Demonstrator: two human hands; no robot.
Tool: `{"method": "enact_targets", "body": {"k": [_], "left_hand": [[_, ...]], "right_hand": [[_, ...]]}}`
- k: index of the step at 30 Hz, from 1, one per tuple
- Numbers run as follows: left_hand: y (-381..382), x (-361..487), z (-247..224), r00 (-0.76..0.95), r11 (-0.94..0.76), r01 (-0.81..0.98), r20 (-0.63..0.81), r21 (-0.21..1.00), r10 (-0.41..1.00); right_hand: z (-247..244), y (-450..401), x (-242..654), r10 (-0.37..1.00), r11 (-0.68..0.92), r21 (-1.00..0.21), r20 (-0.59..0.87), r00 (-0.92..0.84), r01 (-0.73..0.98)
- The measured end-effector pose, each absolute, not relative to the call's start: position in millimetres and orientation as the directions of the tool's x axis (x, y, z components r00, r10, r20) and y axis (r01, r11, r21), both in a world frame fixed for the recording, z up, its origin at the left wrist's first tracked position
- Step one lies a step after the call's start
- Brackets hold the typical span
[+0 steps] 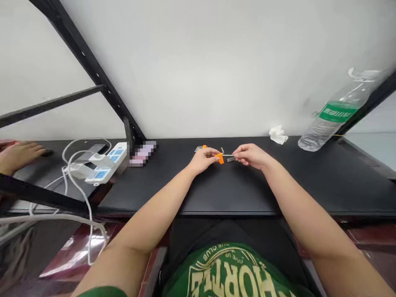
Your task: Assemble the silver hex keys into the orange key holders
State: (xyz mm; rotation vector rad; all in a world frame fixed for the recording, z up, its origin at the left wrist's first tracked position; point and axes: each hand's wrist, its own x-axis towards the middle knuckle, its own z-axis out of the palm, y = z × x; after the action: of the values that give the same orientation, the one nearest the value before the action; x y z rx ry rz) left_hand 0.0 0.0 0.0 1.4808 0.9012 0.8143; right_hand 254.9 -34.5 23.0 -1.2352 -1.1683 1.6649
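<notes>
Arms (161, 210) forward, hands (201, 160) close together

A shared workroom, by all appearances: a black worktop (229, 194) lines a plain white wall (216, 70) between dark metal uprights (100, 78), a power strip (116, 152) loaded with white adapters (81, 170) sits at left, and another person's hand (23, 154) shows in the adjoining bay.

Over there, the bottle (335, 112) stands far right on the desk (154, 181), tissue (278, 135) just left; the left hand (201, 161) and right hand (251, 156) lie between tissue and power strip (108, 164).
</notes>
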Motion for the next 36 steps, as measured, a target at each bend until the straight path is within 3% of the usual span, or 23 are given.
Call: {"method": "enact_targets", "body": {"k": [28, 36], "left_hand": [[-6, 0, 14, 0.424, 0.067, 0.104, -0.105, 0.992, 0.9], [-8, 2, 9, 0.43, -0.064, 0.26, -0.056, 0.964, 0.901]], "right_hand": [[15, -32, 260, 0.893, -0.374, -0.925, -0.341, -0.294, -0.062], [14, -34, 246, 0.889, -0.409, -0.902, -0.358, -0.287, -0.14]]}}
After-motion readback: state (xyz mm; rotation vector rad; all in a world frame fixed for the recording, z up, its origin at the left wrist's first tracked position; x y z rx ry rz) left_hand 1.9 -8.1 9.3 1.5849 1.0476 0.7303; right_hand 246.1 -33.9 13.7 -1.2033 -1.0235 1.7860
